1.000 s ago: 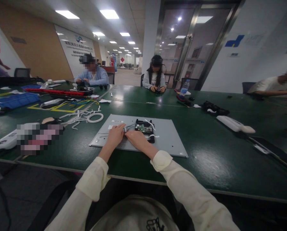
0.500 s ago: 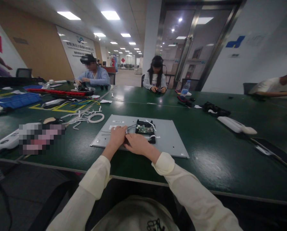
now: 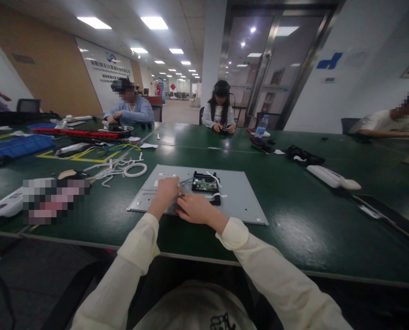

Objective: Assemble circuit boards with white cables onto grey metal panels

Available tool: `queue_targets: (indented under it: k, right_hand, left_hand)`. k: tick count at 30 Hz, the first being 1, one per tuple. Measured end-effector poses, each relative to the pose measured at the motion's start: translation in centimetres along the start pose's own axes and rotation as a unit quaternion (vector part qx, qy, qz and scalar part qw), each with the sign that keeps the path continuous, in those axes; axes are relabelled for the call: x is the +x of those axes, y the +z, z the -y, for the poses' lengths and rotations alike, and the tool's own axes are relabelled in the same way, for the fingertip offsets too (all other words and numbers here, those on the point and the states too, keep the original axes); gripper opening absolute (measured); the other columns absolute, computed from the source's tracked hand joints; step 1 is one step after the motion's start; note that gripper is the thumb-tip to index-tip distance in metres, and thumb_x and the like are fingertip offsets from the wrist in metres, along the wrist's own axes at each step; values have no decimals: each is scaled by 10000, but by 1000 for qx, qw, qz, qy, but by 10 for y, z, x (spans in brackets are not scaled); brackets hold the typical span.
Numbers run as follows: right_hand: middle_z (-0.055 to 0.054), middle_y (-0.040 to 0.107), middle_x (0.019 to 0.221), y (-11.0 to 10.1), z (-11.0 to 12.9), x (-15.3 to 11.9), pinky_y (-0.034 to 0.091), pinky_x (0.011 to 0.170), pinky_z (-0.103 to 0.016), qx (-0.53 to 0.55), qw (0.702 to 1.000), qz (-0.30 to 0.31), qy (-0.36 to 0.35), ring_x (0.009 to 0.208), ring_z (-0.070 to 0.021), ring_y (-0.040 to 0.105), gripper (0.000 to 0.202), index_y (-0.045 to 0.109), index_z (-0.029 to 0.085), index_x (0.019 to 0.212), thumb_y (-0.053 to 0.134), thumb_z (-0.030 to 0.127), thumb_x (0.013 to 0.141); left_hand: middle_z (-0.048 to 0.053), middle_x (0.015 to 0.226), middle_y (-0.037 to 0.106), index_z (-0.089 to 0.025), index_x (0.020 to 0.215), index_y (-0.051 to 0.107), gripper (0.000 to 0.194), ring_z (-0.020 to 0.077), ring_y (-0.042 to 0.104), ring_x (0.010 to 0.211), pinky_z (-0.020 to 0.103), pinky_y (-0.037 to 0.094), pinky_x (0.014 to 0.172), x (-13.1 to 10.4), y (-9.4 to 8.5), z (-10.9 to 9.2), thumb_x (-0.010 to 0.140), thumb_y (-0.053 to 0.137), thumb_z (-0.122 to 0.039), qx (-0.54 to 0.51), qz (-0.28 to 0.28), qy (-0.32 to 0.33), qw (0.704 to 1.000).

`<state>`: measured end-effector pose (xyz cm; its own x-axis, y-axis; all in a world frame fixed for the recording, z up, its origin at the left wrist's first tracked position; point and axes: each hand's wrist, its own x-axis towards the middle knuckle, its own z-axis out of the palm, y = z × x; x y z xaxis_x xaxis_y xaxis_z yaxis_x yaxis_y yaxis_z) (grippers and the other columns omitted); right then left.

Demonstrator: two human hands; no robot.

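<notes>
A flat grey panel (image 3: 240,197) lies on the table in front of me, with a green circuit board (image 3: 205,184) in a black frame on it. From the board a thin grey cable (image 3: 186,181) runs left to my left hand (image 3: 167,191), whose fingers are closed on it over the panel's left half. Close beside it, nearer to me, my right hand (image 3: 198,208) rests low on the panel with its fingers curled. Whatever lies under the right fingertips is hidden. White tape strips (image 3: 214,179) stick to the board's frame.
Left of the panel lie a white cord coil (image 3: 135,170), loose white strips and a white power strip (image 3: 5,206). A blue tray (image 3: 22,145) stands farther left. To the right are a white handled object (image 3: 331,178) and a dark phone-like slab (image 3: 389,215). Co-workers sit across the table.
My hands have drawn slightly apart, the right fingers coming away from the left. The view has shifted a little; panel and board stay put.
</notes>
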<state>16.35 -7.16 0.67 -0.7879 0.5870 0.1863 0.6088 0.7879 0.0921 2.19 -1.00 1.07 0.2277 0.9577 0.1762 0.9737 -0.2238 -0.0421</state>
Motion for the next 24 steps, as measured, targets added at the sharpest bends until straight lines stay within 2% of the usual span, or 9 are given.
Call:
queue_targets:
  k: [3, 8, 13, 18, 21, 24]
  right_hand:
    - [-131, 615, 911, 0, 0, 0, 435, 759, -316, 5, 1000, 1, -10, 866, -200, 585, 277, 547, 116, 955, 398, 341, 894]
    - [-120, 618, 927, 1, 2, -2, 427, 741, -305, 40, 998, -17, -39, 864, -190, 581, 277, 568, 126, 958, 400, 335, 892]
    - [-119, 541, 1147, 5, -2, -4, 386, 917, -327, 110, 989, -64, -73, 1076, -199, 482, 360, 537, 122, 1125, 487, 340, 843]
    - [-136, 449, 1253, 13, -6, -6, 309, 1020, -381, 134, 985, -98, -46, 1214, -210, 338, 407, 493, 124, 1209, 478, 328, 856]
    - [-131, 391, 1318, 19, -12, -4, 252, 1060, -413, 126, 987, -96, -24, 1290, -226, 232, 434, 462, 140, 1253, 457, 344, 871]
    - [-125, 373, 1340, 26, -27, -2, 227, 1072, -416, 121, 988, -89, 28, 1317, -231, 192, 429, 463, 149, 1259, 453, 340, 875]
  left_hand:
    - [152, 909, 661, -147, 930, 608, 275, 272, 616, 890, 339, 405, 728, 9, 0, -4, 816, 495, -370, 14, -10, 6, 1000]
    - [128, 901, 668, -158, 1009, 587, 375, 255, 605, 911, 353, 368, 800, 10, 12, -3, 886, 364, -432, -10, -81, -10, 997]
    - [118, 1022, 650, -164, 1110, 541, 369, 246, 578, 972, 351, 344, 836, 7, 14, 5, 916, 303, -368, -46, -146, -39, 988]
    - [115, 1054, 635, -162, 1110, 542, 353, 246, 549, 1014, 363, 328, 874, 5, 10, 4, 917, 300, -332, -80, -204, -47, 975]
    - [116, 1082, 623, -161, 1123, 538, 354, 241, 538, 1036, 364, 323, 897, 4, 8, 3, 915, 304, -327, -91, -213, -50, 972]
    - [118, 1106, 611, -162, 1140, 528, 355, 244, 532, 1048, 369, 321, 901, 3, 9, 3, 913, 307, -322, -94, -214, -50, 971]
